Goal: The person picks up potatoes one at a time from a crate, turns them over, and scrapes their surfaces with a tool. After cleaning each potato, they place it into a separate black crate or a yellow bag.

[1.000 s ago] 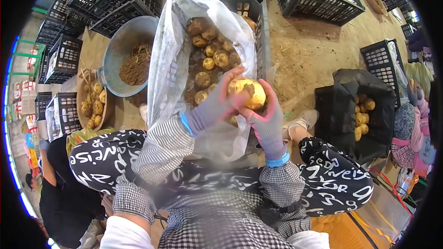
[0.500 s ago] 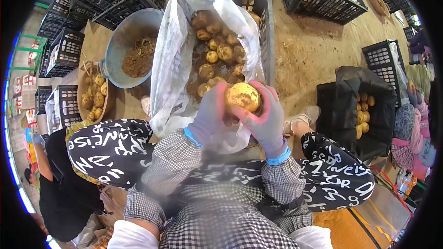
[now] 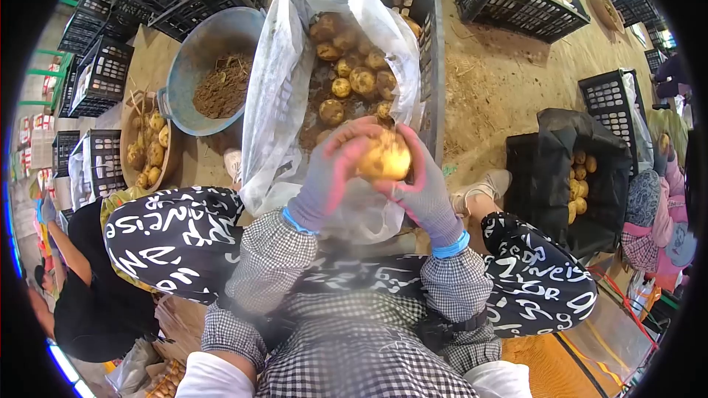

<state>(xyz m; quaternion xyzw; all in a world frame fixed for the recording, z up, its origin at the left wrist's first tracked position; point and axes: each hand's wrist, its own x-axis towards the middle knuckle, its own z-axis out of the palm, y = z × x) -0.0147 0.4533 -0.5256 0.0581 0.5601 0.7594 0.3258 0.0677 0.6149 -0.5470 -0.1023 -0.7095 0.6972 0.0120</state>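
Note:
A large yellow potato (image 3: 386, 156), slightly blurred and with brown soil on it, is held up between my two gloved hands over the near end of a lined crate. My right hand (image 3: 422, 186) grips it from the right, thumb across its near side. Around its left side curl the fingers of my left hand (image 3: 324, 174), and the glove partly hides where they touch. Beneath, soil-covered potatoes (image 3: 362, 80) lie loose inside the white liner (image 3: 274, 77) of the grey crate (image 3: 434, 66).
On the left stand a blue tub (image 3: 177, 77) with soil (image 3: 223, 87) in it and a basket (image 3: 174, 166) of potatoes. To the right is a crate with a black liner (image 3: 601, 210) and potatoes. Black crates (image 3: 509, 4) stand farther off. Other people are at both sides.
The potato has turned and shifted slightly in my hands. My left fingers have moved up and over its left side, while my right hand keeps its grip.

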